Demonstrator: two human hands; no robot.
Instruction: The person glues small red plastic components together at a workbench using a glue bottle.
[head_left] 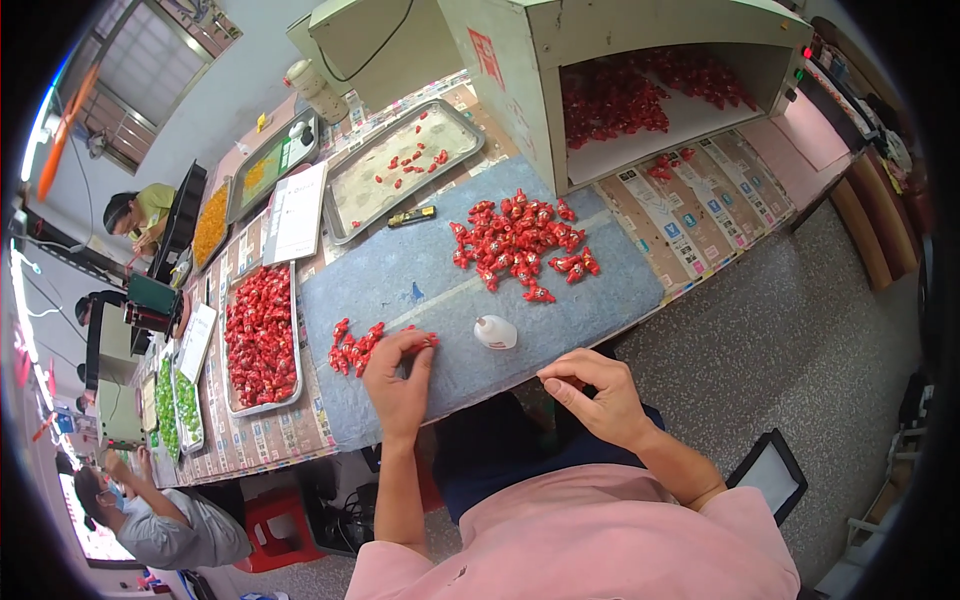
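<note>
My left hand [398, 385] is over the front of a blue cloth mat [375, 290], its thumb and fingers pinched on a small red figure [429, 341]. Beside it lies a small cluster of similar red figures [354, 348]. My right hand [602, 398] is raised at the mat's front edge, fingertips pressed together; whatever they hold is too small to make out. Between my hands, a little farther back, stands a small white squeeze bottle [495, 332]. A larger pile of red figures [515, 238] with pale markings lies farther back on the mat.
A metal tray [297, 345] heaped with red pieces stands left of the mat. Behind are a tray [350, 195] with scattered red bits, a yellow-black tool [412, 216] and white papers [295, 212]. A box-shaped machine [505, 90] contains more red pieces. Co-workers [165, 525] sit at left.
</note>
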